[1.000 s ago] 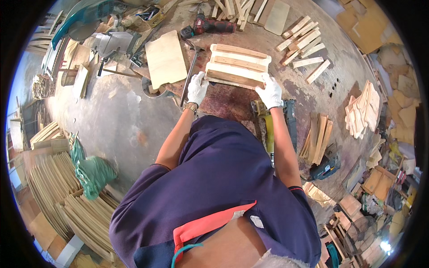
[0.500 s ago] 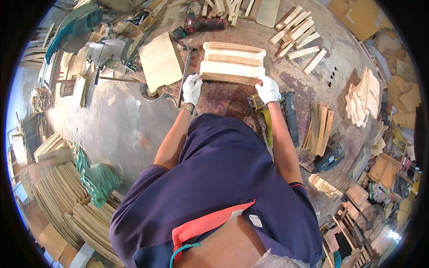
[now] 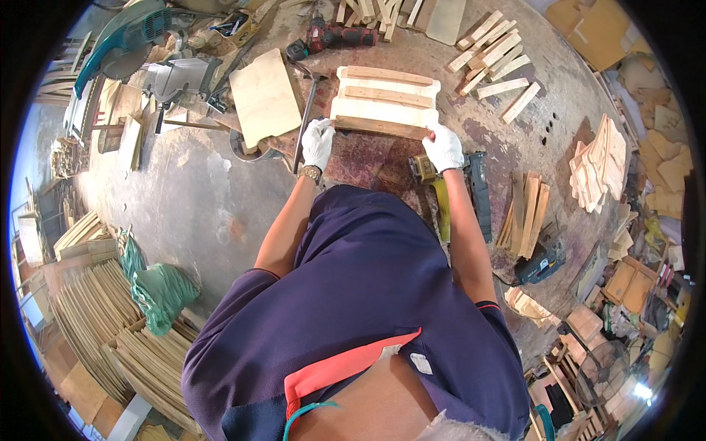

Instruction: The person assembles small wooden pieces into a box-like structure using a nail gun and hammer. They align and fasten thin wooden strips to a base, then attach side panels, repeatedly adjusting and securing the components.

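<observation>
A pale wooden panel [image 3: 360,108] with wavy side edges and wooden strips lying across it sits on the floor in front of me. My left hand [image 3: 318,144], in a white glove, pinches the left end of the nearest wooden strip [image 3: 379,126]. At the strip's right end, my right hand [image 3: 443,148], gloved too, has its fingers closed on it. Just left of the panel lies a hammer [image 3: 307,110], its handle running close by my left hand. A yellow and black nail gun [image 3: 441,195] rests beneath my right forearm.
A red and black cordless drill [image 3: 342,37] lies beyond the panel, with loose wood strips [image 3: 493,51] to its right. At left are a flat plywood board [image 3: 265,98] and a teal mitre saw [image 3: 125,48]. Shaped wooden pieces [image 3: 599,165] are stacked at right, near a jigsaw-like blue tool [image 3: 540,263].
</observation>
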{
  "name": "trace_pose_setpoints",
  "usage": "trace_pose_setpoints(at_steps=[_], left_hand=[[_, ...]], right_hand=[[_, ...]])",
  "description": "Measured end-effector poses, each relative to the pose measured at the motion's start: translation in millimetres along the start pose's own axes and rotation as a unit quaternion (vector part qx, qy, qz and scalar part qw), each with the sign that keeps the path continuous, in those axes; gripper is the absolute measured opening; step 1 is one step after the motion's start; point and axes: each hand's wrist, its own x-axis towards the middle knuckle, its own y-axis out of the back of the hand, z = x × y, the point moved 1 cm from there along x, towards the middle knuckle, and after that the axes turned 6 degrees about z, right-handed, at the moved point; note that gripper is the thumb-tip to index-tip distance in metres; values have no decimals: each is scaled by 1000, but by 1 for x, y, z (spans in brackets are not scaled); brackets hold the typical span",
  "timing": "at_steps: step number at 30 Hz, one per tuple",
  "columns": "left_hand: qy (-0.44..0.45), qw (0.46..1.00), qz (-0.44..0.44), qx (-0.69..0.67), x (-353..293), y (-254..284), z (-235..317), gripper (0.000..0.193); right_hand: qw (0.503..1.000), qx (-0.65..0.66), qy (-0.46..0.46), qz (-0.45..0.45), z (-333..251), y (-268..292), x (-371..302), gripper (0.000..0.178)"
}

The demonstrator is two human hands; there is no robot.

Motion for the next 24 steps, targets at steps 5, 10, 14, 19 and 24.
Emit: trace_pose_setpoints(at_steps=[5,10,14,19,24], left_hand=[[-7,1000,-1,25,0,-1,0,20],[-7,1000,23,2,0,-2,0,21],[-6,1000,7,25,1,-1,1,21],[15,1000,15,-13,0,-1,2,19],[-4,1000,26,2,0,-2,3,19]], right_hand=[[1000,3,-6,-3,1,-1,0,29],[1000,3,9,15,2,-2,-1,32],[1000,3,11,16,2,-2,-1,33],[1000,7,7,13,2,-2,-2,34],[1000,9,7,9,1,0,-1,34]])
